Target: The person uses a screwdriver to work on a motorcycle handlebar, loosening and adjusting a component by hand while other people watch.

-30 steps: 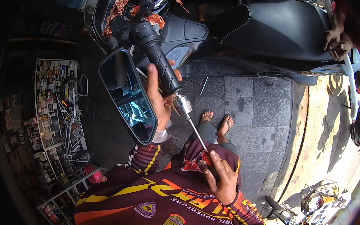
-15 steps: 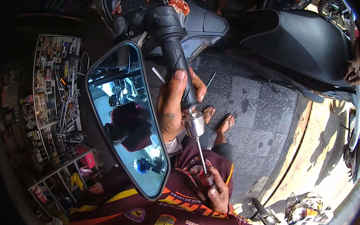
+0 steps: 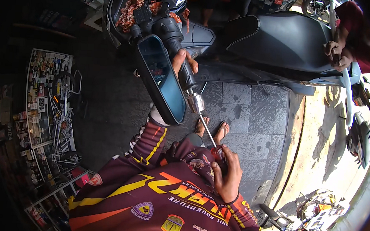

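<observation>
My left hand (image 3: pixel 179 61) is closed round the black rubber handlebar grip (image 3: pixel 187 79), partly hidden by the mirror (image 3: pixel 158 74) just left of it. A silver cylindrical bar end (image 3: pixel 196 102) sits at the grip's lower end. The thin shaft of a screwdriver (image 3: pixel 207 129) runs from that bar end down to its red handle (image 3: pixel 217 152), which my right hand (image 3: pixel 228 173) holds with curled fingers.
The black scooter seat (image 3: pixel 278 36) extends right, where another person's hands (image 3: pixel 339 55) hold a pale rail. An orange patterned cloth (image 3: pixel 129 17) hangs on the handlebar. A display rack (image 3: pixel 42 94) and metal frame (image 3: pixel 61 125) stand left, a motorcycle (image 3: pixel 305 220) lower right.
My left thumb has moved onto the grip and my right fingers curl more round the screwdriver handle. Over the last half second, handlebar, mirror and left hand have shifted upward in view.
</observation>
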{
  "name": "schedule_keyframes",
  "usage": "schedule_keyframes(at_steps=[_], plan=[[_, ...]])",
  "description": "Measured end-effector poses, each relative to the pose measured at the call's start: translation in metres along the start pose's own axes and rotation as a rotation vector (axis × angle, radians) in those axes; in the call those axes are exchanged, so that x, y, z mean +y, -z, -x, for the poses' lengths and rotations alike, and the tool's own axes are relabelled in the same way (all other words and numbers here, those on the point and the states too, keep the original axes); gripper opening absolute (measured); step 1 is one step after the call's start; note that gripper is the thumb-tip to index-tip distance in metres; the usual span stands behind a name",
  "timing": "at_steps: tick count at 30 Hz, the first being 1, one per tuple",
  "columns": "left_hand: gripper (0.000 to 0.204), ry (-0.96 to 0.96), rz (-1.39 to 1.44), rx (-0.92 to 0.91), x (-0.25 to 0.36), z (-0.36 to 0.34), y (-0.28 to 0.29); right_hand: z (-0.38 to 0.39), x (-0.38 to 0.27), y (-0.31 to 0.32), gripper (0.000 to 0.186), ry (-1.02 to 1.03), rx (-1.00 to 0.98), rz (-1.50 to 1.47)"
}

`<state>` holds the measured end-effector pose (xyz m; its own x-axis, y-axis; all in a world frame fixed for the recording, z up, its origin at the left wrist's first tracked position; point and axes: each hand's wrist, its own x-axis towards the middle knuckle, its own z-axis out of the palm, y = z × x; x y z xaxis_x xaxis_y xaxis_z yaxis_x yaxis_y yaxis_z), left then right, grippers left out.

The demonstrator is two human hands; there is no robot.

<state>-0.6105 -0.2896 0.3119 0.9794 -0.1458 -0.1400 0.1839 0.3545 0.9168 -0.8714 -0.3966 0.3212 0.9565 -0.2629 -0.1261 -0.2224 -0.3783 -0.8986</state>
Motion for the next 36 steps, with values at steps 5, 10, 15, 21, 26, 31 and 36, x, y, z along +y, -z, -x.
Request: schedule_keyframes(at_steps=[5,10,15,21,26,31,36], plan=[[0.032,0.021,-0.148,0.012,-0.009,-0.004,0.004,-0.002,-0.019,-0.006,0.057,0.023,-0.042,0.147],[0.03,-0.058,-0.258,0.049,-0.015,-0.004,-0.005,-0.009,-0.018,-0.014,0.041,-0.051,0.056,-0.136],[0.027,0.092,-0.068,-0.043,-0.007,-0.003,-0.002,-0.012,-0.01,0.001,0.036,-0.141,-0.08,-0.273],[0.025,0.065,0.074,-0.084,-0.011,-0.002,-0.005,-0.006,0.004,-0.001,0.038,-0.244,-0.189,-0.745],[0.028,0.071,0.046,-0.109,-0.004,0.0,-0.007,-0.01,0.028,-0.008,0.049,-0.458,-0.501,-1.456],[0.04,0.037,-0.06,-0.066,-0.016,-0.001,-0.014,-0.015,0.029,0.003,0.051,-0.536,-0.517,-1.36],[0.079,0.193,-0.084,-0.236,-0.039,0.052,-0.02,-0.025,0.029,0.018,0.056,-0.548,-0.395,-1.173]])
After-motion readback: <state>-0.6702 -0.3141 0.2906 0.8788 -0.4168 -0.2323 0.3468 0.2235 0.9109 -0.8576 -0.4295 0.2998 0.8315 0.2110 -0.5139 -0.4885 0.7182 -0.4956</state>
